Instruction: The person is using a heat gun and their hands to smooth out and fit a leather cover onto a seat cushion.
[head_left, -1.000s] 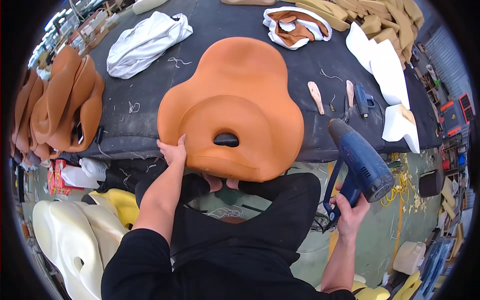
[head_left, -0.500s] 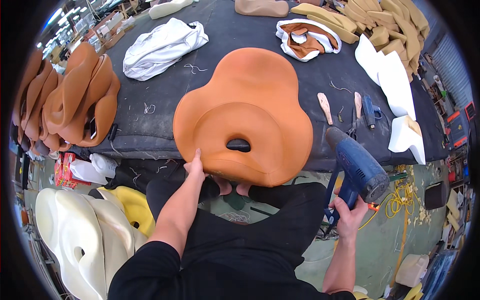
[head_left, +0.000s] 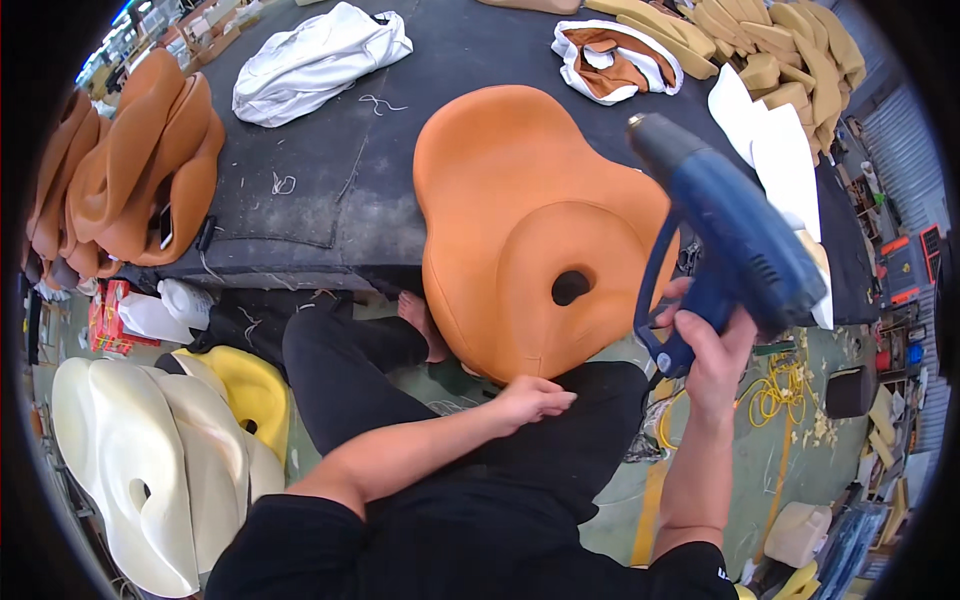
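A brown-orange leather-look seat cushion [head_left: 470,190], rounded and with an oval hole near its lower end, lies at the table's front edge and overhangs it, slightly turned. My left hand [head_left: 532,402] is just below the cushion's near edge, its fingers curled in and nothing visible in them; whether it touches the cushion I cannot tell. In my right hand [head_left: 715,350] is a dark blue heat gun [head_left: 740,215], gripped by its handle. Its nozzle points up and left, above the cushion's right side, and its body hides part of the table.
Brown covered cushions [head_left: 145,160] are stacked at the left, cream foam cushions [head_left: 130,470] below them. A white cover [head_left: 320,60] and a brown-white cover [head_left: 615,65] lie on the black table [head_left: 300,180]. Tan foam pieces [head_left: 790,60] pile up far right; a yellow cable [head_left: 775,395] lies on the floor.
The cushion has turned and shifted right. My left hand has left its lower left rim and moved right, fingers now curled. The heat gun has risen in my right hand.
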